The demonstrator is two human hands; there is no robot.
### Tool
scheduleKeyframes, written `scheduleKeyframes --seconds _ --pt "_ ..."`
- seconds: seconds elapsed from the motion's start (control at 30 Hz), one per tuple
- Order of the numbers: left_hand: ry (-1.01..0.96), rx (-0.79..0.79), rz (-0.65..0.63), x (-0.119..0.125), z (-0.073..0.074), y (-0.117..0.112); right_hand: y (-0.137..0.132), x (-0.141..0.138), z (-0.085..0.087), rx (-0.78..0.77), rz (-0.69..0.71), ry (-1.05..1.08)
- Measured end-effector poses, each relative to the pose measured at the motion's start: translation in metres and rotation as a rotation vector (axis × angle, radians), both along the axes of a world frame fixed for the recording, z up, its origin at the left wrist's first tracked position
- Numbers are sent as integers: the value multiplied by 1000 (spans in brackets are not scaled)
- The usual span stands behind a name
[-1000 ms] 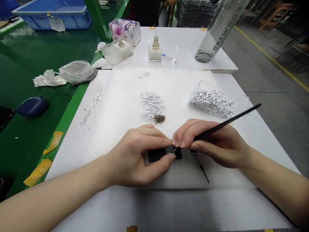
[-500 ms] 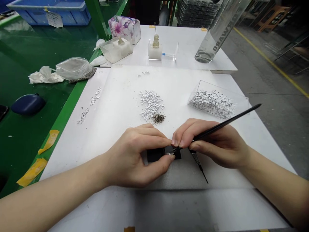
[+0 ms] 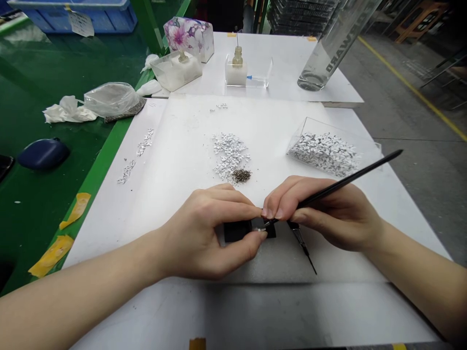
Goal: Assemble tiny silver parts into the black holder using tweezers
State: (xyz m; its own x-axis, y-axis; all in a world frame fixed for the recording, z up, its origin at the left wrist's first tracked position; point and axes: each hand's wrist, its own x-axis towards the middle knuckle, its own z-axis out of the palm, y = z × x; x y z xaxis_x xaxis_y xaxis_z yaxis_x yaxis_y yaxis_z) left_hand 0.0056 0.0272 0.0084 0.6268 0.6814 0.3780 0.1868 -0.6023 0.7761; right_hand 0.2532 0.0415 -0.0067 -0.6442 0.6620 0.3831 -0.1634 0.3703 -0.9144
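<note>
My left hand is closed, its thumb and index finger at the two edges of a small black block. A tiny silvery-white piece sits on the block by the left thumb tip. In my right hand is a slim black pen-like tool, its thin tip at the silvery piece. The right fingertips meet the left index fingertip. Below the right hand, a second slender tool with a dark needle-like end points down toward me; whether the hand holds it I cannot tell.
Ahead on the white foam mat lie a pile of small white pieces and a heap of tiny dark metallic bits. A clear box of white pieces lies right. Behind stand a bottle with a needle and a tall clear vessel.
The whole view has shifted slightly, with the table a little higher in the picture. Both hands keep their hold; the pen-like tool's tip has moved slightly right along the silvery piece.
</note>
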Motion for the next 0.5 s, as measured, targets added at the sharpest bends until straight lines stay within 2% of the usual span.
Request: scheduleKeyframes --seconds 0.27,0.5 --pt "8 -7 0 0 -1 0 0 0 0 23 -6 -17" --pt "-93 11 8 2 -15 1 0 0 0 26 1 -6"
